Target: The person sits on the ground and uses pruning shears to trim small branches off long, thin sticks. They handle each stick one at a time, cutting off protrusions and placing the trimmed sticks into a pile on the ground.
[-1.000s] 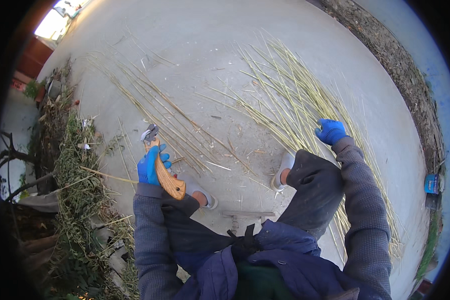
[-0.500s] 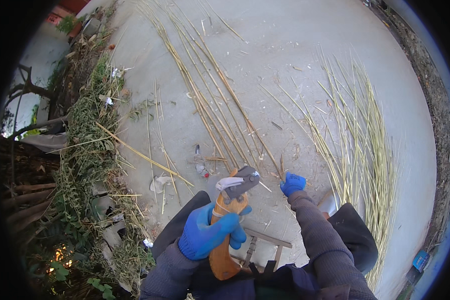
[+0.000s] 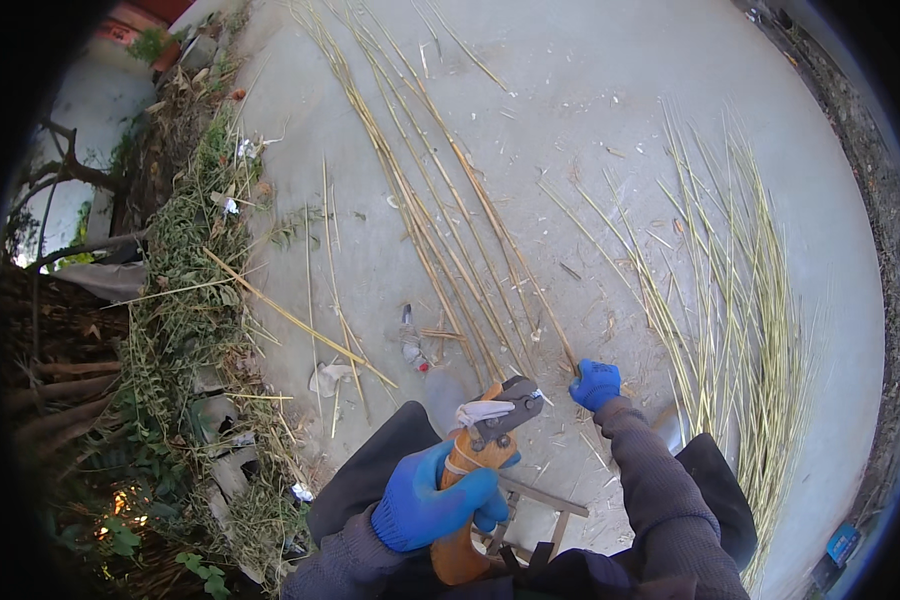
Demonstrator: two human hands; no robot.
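Observation:
My left hand, in a blue glove, is wrapped round the wooden handle of a hand cutter. Its dark metal head has pale cloth tied on it and points up and to the right. A little right of that head, my right hand is closed in a blue glove round the near end of a long brown stalk. This stalk runs away to the upper left over the ground. Several thin stalks lie alongside it. The fingertips of my right hand are hidden.
A big bundle of yellow-green stalks lies at the right. Cut weeds are heaped along the left side. Near my knees are a crumpled bottle, a pale scrap and a small wooden frame. Chips litter the grey concrete.
The whole view has shifted slightly, so the ground things sit lower and farther right. The cutter in my left hand has come down a little toward me. My right hand keeps its hold.

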